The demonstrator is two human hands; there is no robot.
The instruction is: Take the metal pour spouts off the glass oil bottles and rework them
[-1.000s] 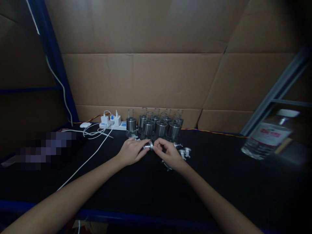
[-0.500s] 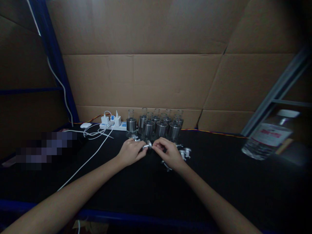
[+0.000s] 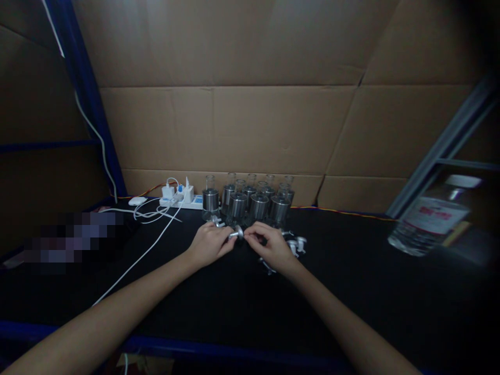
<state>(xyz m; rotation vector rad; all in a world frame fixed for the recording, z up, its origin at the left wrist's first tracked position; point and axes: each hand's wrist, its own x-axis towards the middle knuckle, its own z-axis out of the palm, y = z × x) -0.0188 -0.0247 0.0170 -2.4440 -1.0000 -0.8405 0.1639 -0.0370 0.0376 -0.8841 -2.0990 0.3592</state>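
My left hand [image 3: 211, 244] is closed around a small silvery fitting [image 3: 237, 233] with a round disc at one end, held sideways above the black table. The fingertips of my right hand [image 3: 272, 246] are pinched together right beside the disc. Whatever they grip, if anything, is too small to make out. More small silvery fittings [image 3: 300, 245] lie just right of my right hand, and others show partly under its wrist and behind my left hand. Beyond both hands stand several glass bottles [image 3: 259, 207] with narrow clear necks and metal sleeves, grouped upright.
A white power strip [image 3: 197, 202] with plugged-in chargers and loose white cables sits left of the bottles. At the right stands a large clear bottle [image 3: 432, 219] with a white cap. A cardboard wall [image 3: 265, 130] closes off the back; a blue edge [image 3: 187, 346] runs along the front.
Both hands stay almost in the same place. My right fingertips have shifted very slightly, and the fitting remains in my left hand.
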